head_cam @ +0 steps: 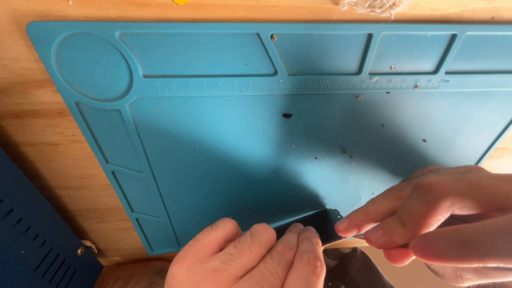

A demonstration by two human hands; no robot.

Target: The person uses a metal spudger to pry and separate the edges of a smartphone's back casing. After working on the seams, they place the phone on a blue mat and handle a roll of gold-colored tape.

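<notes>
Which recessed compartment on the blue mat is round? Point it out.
The compartment in the blue mat's top-left corner; the rest are straight-sided rectangles or slanted shapes.

Head camera — close, looking down at mat (266, 149).

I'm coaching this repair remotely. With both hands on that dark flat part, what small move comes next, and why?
Probably slide the dark flat part up onto the blue mat: it overhangs the mat's near edge, pinched between the left hand and the right hand.
</notes>
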